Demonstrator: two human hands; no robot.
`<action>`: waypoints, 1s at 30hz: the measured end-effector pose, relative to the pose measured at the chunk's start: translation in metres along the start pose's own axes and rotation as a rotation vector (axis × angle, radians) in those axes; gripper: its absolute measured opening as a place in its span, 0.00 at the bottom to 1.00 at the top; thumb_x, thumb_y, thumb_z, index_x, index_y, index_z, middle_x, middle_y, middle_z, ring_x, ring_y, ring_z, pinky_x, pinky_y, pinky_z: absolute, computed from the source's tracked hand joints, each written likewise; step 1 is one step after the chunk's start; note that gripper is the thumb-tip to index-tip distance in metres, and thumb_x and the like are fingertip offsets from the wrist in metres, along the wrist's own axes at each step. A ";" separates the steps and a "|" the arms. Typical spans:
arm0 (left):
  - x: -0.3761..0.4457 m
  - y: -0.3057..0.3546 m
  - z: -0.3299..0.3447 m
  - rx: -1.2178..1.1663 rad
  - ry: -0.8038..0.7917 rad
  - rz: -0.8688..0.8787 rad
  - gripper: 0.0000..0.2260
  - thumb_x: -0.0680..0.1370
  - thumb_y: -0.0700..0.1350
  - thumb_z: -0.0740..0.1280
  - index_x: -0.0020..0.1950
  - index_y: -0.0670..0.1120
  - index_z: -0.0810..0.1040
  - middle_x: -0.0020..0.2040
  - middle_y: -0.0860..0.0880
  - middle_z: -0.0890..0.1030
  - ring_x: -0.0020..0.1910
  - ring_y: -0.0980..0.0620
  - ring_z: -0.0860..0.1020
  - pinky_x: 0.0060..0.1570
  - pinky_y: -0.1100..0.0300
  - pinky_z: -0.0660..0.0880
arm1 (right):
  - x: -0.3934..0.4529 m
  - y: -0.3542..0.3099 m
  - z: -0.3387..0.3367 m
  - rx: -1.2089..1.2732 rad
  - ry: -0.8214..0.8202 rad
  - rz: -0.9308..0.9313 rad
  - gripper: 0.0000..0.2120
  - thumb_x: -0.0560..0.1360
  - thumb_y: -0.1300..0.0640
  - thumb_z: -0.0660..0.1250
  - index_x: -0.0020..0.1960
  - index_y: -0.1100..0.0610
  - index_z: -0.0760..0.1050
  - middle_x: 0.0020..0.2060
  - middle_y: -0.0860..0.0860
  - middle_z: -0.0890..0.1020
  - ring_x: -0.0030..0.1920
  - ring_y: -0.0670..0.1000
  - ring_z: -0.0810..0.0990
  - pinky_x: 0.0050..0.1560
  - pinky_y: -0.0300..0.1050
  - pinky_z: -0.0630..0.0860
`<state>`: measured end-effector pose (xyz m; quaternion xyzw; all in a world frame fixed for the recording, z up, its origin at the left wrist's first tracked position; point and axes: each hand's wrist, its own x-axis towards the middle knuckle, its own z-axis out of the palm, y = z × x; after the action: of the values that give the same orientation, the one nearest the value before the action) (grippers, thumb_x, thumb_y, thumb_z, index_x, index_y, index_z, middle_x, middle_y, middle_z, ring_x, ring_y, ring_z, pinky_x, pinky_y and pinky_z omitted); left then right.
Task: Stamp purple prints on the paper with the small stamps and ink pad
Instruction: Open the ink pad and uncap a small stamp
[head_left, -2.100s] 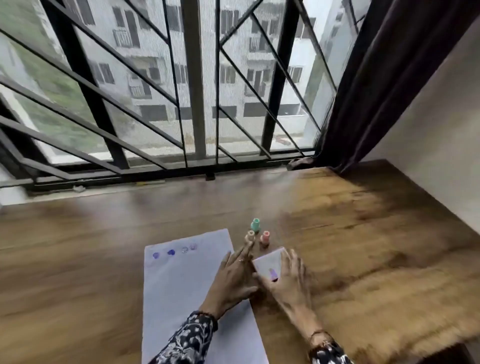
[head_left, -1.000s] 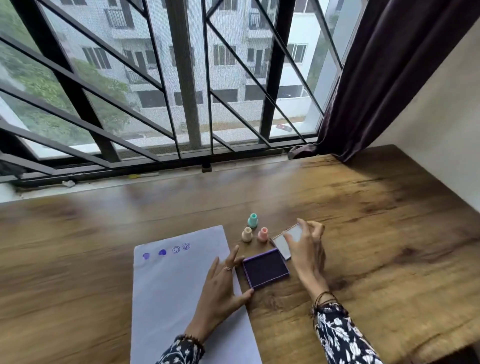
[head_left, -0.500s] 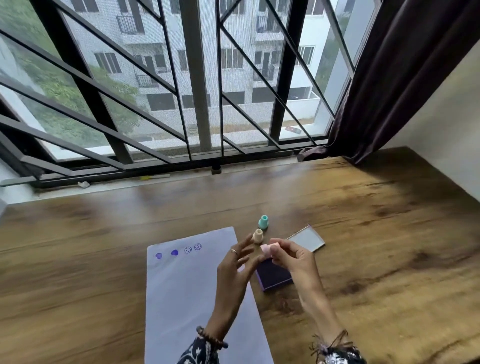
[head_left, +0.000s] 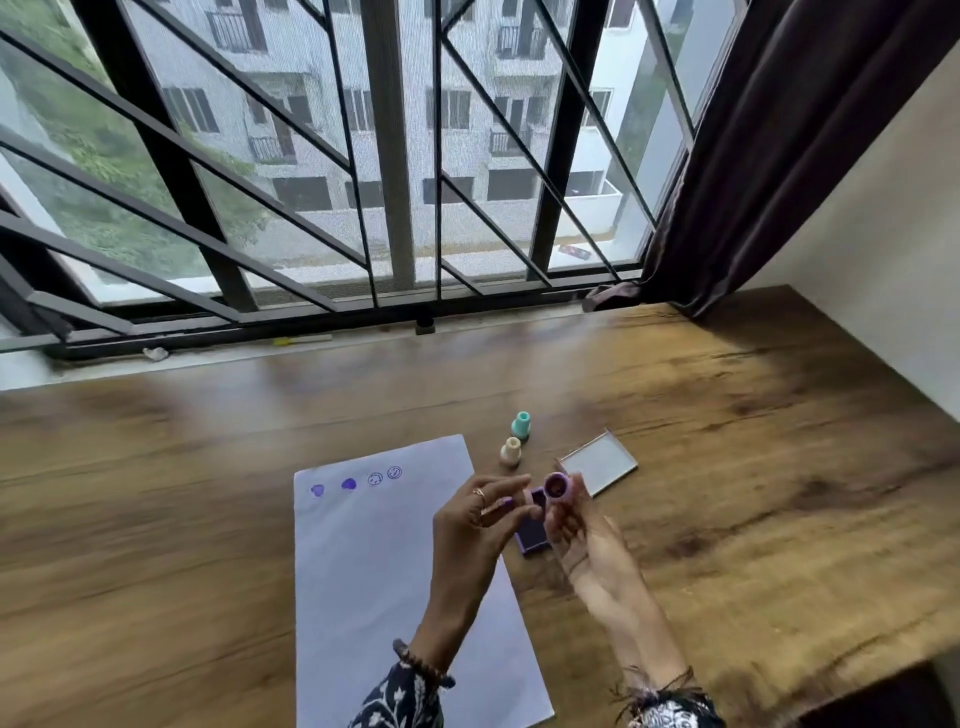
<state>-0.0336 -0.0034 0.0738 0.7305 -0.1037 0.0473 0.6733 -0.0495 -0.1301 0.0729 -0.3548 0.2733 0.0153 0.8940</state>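
Above the ink pad (head_left: 531, 530), the right hand (head_left: 566, 519) pinches a pink stamp (head_left: 558, 488), face turned up, likely to check it. The left hand (head_left: 480, 525) pinches what looks like its cap. The paper (head_left: 374, 571) lies at nine o'clock of the pad, ready. Two stamps (head_left: 515, 440) wait at twelve on the bench (head_left: 753, 467).

The desk (head_left: 753, 467) lies bare to the right and far left. Two stamps (head_left: 515, 439) and a lid (head_left: 598, 462) stand close together beyond the ink pad (head_left: 531, 535); the paper (head_left: 374, 571) is mostly blank below its prints (head_left: 356, 480).
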 end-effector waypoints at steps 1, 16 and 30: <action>0.000 -0.003 -0.003 0.000 0.013 -0.001 0.12 0.67 0.35 0.74 0.49 0.44 0.82 0.43 0.48 0.82 0.43 0.56 0.81 0.43 0.70 0.76 | 0.000 0.000 -0.001 0.082 0.012 0.040 0.16 0.63 0.54 0.66 0.46 0.62 0.78 0.27 0.53 0.84 0.26 0.45 0.81 0.26 0.35 0.78; 0.020 -0.039 -0.004 0.415 -0.004 -0.116 0.11 0.74 0.41 0.69 0.55 0.44 0.74 0.50 0.47 0.75 0.45 0.50 0.77 0.42 0.62 0.73 | 0.008 -0.003 -0.028 -0.060 0.096 -0.003 0.05 0.72 0.68 0.65 0.44 0.62 0.78 0.34 0.52 0.86 0.35 0.45 0.84 0.34 0.34 0.80; 0.033 -0.066 -0.001 0.676 -0.107 0.063 0.16 0.72 0.52 0.70 0.54 0.44 0.78 0.57 0.43 0.78 0.54 0.44 0.74 0.49 0.53 0.69 | 0.009 0.001 -0.032 -0.348 0.176 -0.128 0.04 0.70 0.66 0.70 0.43 0.62 0.82 0.37 0.55 0.86 0.36 0.46 0.83 0.36 0.33 0.79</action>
<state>0.0126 -0.0002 0.0160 0.9101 -0.1399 0.0616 0.3851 -0.0577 -0.1512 0.0484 -0.5205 0.3204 -0.0257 0.7910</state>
